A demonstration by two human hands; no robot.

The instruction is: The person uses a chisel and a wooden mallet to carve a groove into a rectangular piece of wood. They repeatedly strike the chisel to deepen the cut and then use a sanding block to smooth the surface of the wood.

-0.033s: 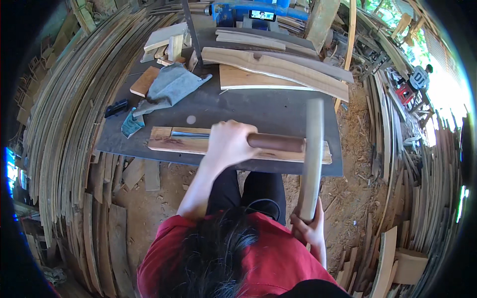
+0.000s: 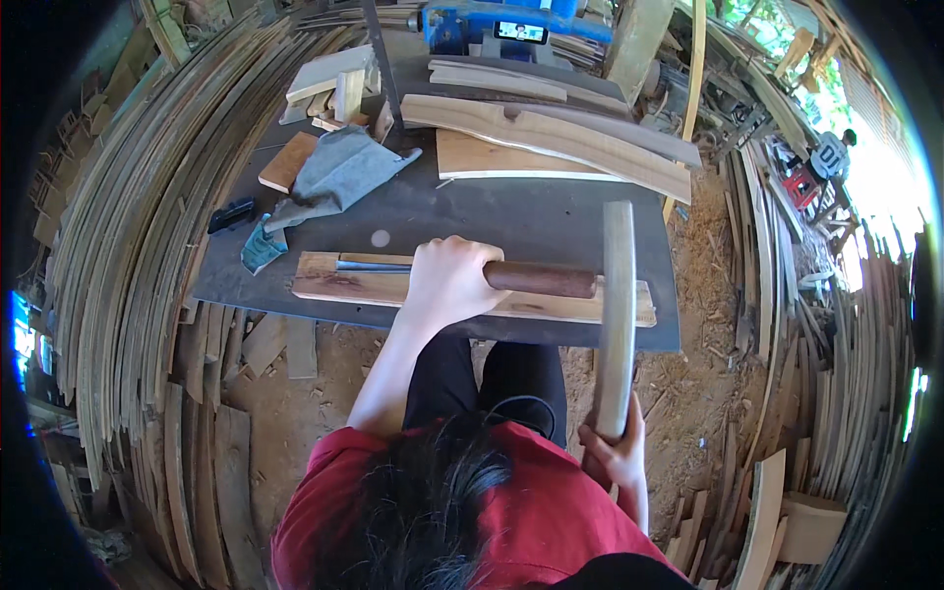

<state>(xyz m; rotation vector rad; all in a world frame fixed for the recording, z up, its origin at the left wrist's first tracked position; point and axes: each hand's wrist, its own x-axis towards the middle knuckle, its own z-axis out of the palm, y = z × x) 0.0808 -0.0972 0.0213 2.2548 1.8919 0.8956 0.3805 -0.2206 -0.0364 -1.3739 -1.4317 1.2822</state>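
Clearly rigid, fairly heavy: left hand (image 2: 447, 282) wraps the chisel handle (image 2: 541, 279) on the plank (image 2: 334, 285); right hand (image 2: 615, 454) fist-grips the mallet (image 2: 618, 305) at its end.

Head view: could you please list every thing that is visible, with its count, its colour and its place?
work table: 1, dark grey, centre.
wooden plank: 1, pale brown, front edge of the table, under the left hand.
dark handle: 1, brown, round, lying along the plank.
metal blade: 1, grey, on the plank, left of the hand.
long wooden bar: 1, pale, upright, at the right end of the plank.
cloth: 1, grey-blue, left part of the table.
curved boards: several, pale, rear of the table.
blue machine: 1, behind the table.
wood strips: many, brown, stacked around on the ground.
left hand: closed around the dark handle.
right hand: grips the lower end of the bar.
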